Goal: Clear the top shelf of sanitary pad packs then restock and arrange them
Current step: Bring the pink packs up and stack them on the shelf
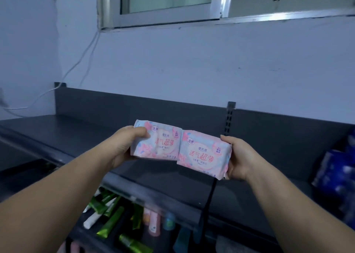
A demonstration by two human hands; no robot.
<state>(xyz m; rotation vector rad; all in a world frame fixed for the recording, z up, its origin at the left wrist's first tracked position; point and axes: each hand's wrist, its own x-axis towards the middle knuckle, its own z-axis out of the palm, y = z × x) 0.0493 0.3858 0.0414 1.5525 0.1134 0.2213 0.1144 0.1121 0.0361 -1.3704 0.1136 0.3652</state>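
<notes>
Together, the person's two bare hands held a pair of pink-and-blue sanitary pad packs side by side in the air above the dark grey top shelf (76,129), in front of its back panel (134,106). The left grip (124,147) closed around the outer end of the left pack (157,143), with the thumb lying across its printed front and the fingers hidden behind it. The right grip (240,160) clasped the outer end of the right pack (203,154), with the thumb on the top edge and the palm against the side. Both packs faced the camera, touched at their inner ends, and the right one sat a little lower than the left. Neither pack rested on the shelf. A slotted upright post (229,118) rose behind the right pack. At the far right of the shelf stood blue packs (334,168), blurred. On the lower shelf lay green tubes (111,220) and pink bottles (153,225). A white cable (80,56) ran down the pale wall from the window (172,3).
</notes>
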